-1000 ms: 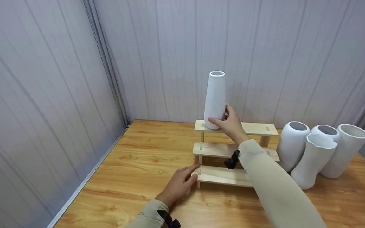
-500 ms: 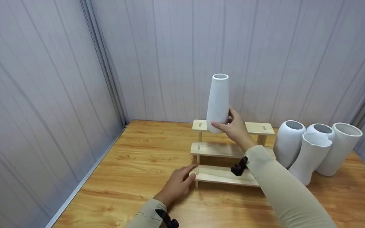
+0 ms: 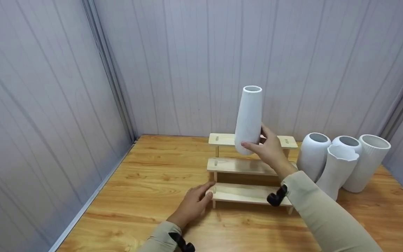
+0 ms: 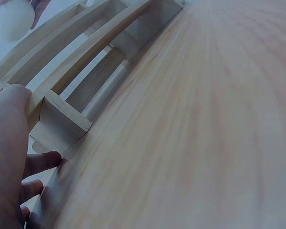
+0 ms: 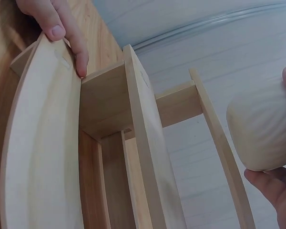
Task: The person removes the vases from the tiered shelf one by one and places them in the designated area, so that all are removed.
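My right hand (image 3: pixel 269 148) grips a tall, tapered white vase (image 3: pixel 249 119) low on its side, thumb in front. The vase is nearly upright, its base off the three-tier wooden display stand (image 3: pixel 247 166). In the right wrist view, a gap shows between the vase (image 5: pixel 264 126) and the top tier (image 5: pixel 224 148). My left hand (image 3: pixel 191 204) rests on the left end of the bottom tier (image 3: pixel 248 193), thumb near the front edge and index finger toward the rear. In the left wrist view, its other fingers (image 4: pixel 42 163) extend beside the stand's end.
Several other white vases stand close together right of the stand: a rounded one (image 3: pixel 313 155), a wavy-rimmed one (image 3: pixel 339 166), a second rounded one (image 3: pixel 349 141) partly hidden, and a ribbed one (image 3: pixel 369 164). Pale panelled walls (image 3: pixel 187 63) enclose the wooden table (image 3: pixel 145 182).
My right hand has lifted the tapered vase off the left end of the top tier, moving it rightward and nearer me. My left hand has stayed at the bottom tier's end.
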The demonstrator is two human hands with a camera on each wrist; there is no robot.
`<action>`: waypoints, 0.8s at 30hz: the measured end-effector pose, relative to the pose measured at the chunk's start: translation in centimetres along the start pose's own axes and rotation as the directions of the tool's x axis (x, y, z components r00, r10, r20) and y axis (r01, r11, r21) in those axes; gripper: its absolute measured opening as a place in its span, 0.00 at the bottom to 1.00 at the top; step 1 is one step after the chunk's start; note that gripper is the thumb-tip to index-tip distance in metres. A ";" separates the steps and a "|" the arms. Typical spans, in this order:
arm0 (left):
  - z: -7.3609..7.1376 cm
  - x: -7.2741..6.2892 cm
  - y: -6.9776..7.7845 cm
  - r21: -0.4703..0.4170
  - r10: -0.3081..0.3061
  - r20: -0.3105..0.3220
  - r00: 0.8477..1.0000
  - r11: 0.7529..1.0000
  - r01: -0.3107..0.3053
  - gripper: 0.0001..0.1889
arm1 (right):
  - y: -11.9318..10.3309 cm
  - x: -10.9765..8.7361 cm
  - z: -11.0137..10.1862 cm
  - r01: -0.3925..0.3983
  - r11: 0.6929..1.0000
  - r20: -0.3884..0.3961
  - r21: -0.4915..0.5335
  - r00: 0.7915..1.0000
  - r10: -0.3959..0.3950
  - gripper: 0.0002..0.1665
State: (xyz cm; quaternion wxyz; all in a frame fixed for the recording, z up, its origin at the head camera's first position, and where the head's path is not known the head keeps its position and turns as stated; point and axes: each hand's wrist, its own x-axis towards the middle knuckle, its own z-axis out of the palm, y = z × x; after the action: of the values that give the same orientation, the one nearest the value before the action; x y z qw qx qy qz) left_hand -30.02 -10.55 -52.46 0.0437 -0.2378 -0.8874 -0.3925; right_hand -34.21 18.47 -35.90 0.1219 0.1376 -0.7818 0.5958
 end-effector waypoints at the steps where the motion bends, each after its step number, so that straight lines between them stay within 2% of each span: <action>1: 0.0 0.0 0.0 -0.003 0.004 0.003 1.000 1.000 -0.004 0.26 | 0.0 -0.3 -0.2 0.000 1.000 0.001 0.008 1.000 0.000 0.57; 7: 0.0 0.1 -0.1 -0.002 0.066 -0.001 0.998 0.998 -0.066 0.25 | 0.3 -1.8 -1.5 0.013 1.000 -0.014 -0.011 1.000 -0.013 0.55; 17: 0.1 0.2 -0.2 -0.005 0.046 -0.001 0.999 0.999 -0.046 0.25 | 1.1 -4.6 -3.6 -0.003 1.000 -0.047 -0.028 0.999 0.002 0.55; 24: -0.1 0.0 -0.1 -0.018 0.063 0.002 0.998 0.998 -0.063 0.25 | 1.2 -7.0 -5.3 -0.077 0.994 -0.056 -0.083 0.996 0.072 0.60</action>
State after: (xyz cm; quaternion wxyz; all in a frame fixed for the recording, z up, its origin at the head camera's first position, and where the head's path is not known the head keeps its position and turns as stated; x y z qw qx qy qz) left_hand -30.06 -10.64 -52.48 0.0529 -0.2665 -0.8760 -0.3985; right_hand -28.03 24.36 -38.09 0.1260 0.0872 -0.8076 0.5695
